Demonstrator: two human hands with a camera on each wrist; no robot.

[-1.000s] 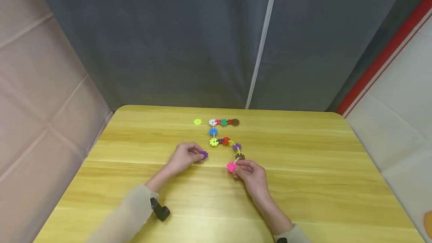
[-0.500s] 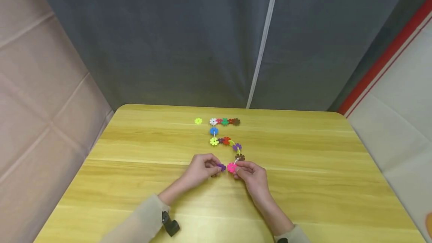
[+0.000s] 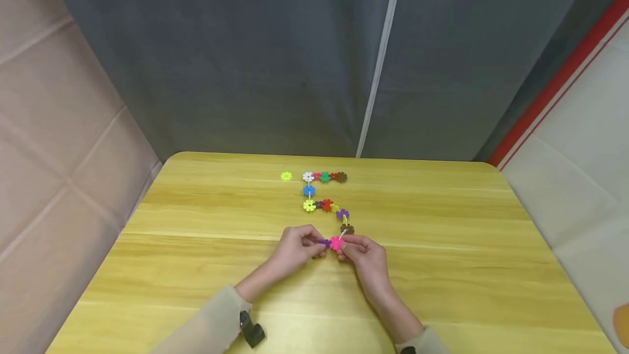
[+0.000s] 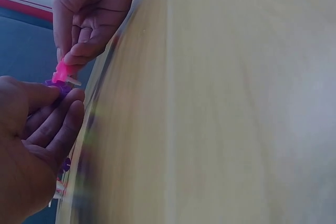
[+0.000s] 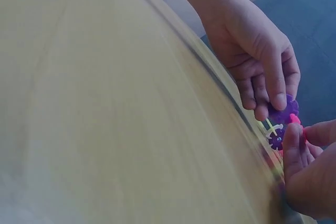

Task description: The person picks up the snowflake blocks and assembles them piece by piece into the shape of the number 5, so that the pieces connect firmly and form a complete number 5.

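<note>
On the yellow wood-grain surface [image 3: 442, 266], backed by a grey curtain wall [image 3: 245, 59], we have a winding chain of coloured plastic snowflake discs [image 3: 325, 205] running from the far middle of the surface toward us, its long axis lying roughly away-to-near before it curls to its near end between our two hands. A lone lime-yellow snowflake disc [image 3: 286, 176] sits apart, just left of the chain's far end. Our left hand [image 3: 298, 246] comes in from the left with its fingers curled, pinching a small purple plastic snowflake disc [image 3: 324, 243]; our right hand [image 3: 361, 253] comes in from the right, pinching the bright pink plastic snowflake disc [image 3: 336, 243] that ends the chain. The two discs lie side by side, purple to the left of pink, touching or all but touching just above the surface; from these views we cannot tell whether their slots have engaged. In the right wrist view the purple disc [image 5: 283, 113] stands edge-on under the left fingertips [image 5: 280, 100], with the pink disc [image 5: 295, 119] just beside it; in the left wrist view the pink disc [image 4: 62, 72] hangs from the right hand [image 4: 89, 17] directly over the purple one [image 4: 56, 85]. Both hands are equally near the joint, and the gap closes along a left-to-right line.
</note>
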